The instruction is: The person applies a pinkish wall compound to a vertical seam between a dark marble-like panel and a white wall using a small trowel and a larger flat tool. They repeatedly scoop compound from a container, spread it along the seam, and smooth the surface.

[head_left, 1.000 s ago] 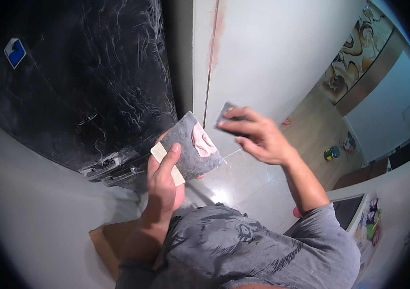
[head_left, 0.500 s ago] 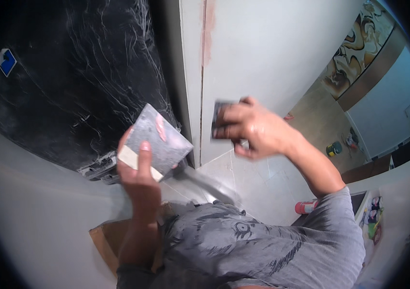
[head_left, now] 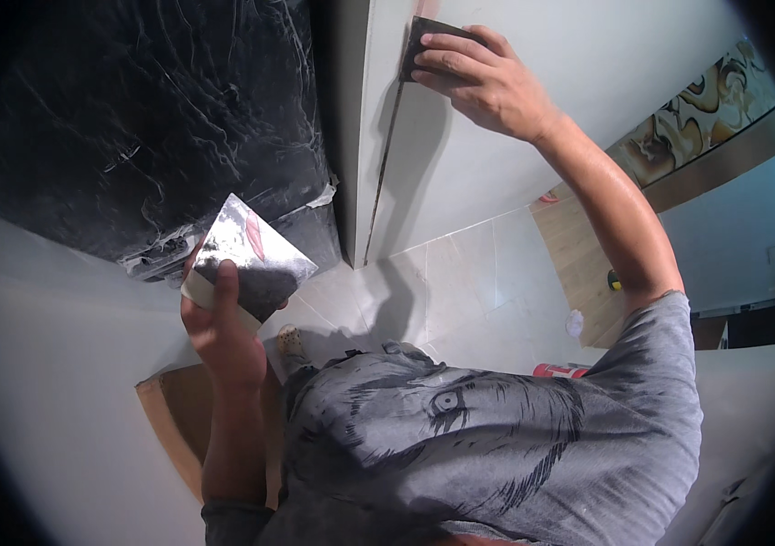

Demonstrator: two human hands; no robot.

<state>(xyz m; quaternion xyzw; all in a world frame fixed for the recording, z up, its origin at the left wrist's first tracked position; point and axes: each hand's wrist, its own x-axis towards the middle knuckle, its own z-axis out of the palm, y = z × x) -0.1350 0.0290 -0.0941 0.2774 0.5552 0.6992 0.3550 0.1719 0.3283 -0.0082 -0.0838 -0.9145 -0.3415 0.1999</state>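
My left hand (head_left: 223, 341) grips a square metal scraper (head_left: 264, 273) by its pale edge, thumb on top and fingers behind. A pink smear of filler (head_left: 254, 237) lies on its shiny face. Up at the white panel (head_left: 533, 55), my right hand (head_left: 496, 91) presses a dark, flat scraper blade (head_left: 414, 50) against the surface, fingers spread over it. The blade lies over a dark narrow groove (head_left: 388, 159) that runs down the panel near its left edge. Above the blade, a faint pink trace follows the same line.
A large black marbled sheet (head_left: 151, 100) covers the left side. Below my left arm stands an open cardboard box (head_left: 164, 414). A red and white container (head_left: 558, 370) sits by my right side on the tiled floor (head_left: 469, 264). A swirl-patterned panel (head_left: 706, 91) is far right.
My right hand has moved up and the dark blade now meets the panel over the groove. My left hand and its scraper have shifted left; light now glares off the metal.
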